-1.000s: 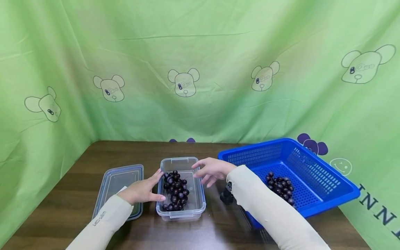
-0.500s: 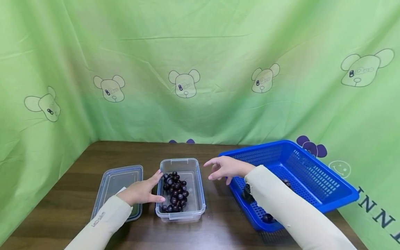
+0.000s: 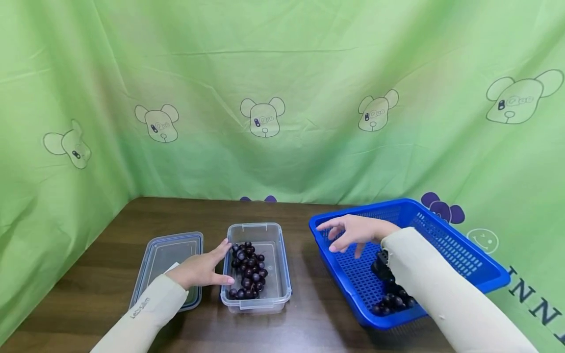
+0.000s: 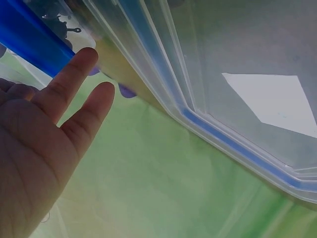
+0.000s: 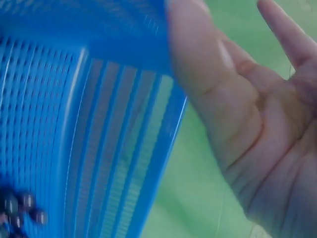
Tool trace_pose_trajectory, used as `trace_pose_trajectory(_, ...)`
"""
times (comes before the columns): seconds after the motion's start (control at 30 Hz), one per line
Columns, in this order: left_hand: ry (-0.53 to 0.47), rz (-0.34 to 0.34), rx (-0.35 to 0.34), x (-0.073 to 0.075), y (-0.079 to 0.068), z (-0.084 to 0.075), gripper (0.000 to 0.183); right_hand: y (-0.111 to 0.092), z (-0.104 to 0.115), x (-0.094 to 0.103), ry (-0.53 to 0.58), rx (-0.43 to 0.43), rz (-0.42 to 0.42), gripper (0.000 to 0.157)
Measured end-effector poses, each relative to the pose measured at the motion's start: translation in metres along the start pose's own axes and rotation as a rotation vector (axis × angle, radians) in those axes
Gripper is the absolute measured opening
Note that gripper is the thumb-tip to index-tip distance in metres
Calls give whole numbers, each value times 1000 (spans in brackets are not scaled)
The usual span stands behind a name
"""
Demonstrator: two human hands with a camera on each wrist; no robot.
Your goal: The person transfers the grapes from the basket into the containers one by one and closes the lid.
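A clear plastic food container [image 3: 280, 289] stands on the table with a bunch of dark grapes [image 3: 249, 269] inside. My left hand [image 3: 200, 268] is spread at its left side, thumb and fingertips at the rim; whether they press on it I cannot tell. In the left wrist view, its fingers [image 4: 94, 106] look straight. Above the left part of a blue plastic basket [image 3: 468, 289] hovers my right hand [image 3: 357, 231], fingers loosely extended and holding nothing. More dark grapes [image 3: 393, 301] lie in the basket's near end, partly hidden by the right sleeve and wrist camera.
Left of the container lies its clear lid [image 3: 172, 250] with a blue seal, partly under the left forearm; a white label [image 4: 275, 101] shows on it. A green printed curtain [image 3: 265, 162] hangs behind the brown wooden table [image 3: 207, 215].
My right hand has moved right, away from the container and over the basket. The left hand, the container and its grapes have stayed in place.
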State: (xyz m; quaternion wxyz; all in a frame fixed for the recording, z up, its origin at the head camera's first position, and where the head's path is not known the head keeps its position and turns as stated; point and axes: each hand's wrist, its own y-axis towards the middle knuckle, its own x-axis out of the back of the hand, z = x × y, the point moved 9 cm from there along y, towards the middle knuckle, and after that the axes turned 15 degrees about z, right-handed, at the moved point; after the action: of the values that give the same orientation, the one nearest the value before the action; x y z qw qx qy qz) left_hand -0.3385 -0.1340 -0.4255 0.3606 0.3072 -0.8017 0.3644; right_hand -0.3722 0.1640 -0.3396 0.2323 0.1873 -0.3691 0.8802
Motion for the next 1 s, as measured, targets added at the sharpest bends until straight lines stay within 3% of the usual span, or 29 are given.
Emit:
trace_pose_trajectory(0.3,22,-6,5,2,-2,2,93,-20,-36,15,40,-101,-21,74)
trace_pose_trajectory(0.53,22,8,-9,0,0,-1,92,-41,-70,14,112,-147,10,79)
trace_pose_trajectory(1.0,0,2,-4,2,3,1,93,-64,-120,19,289,-86,13,81)
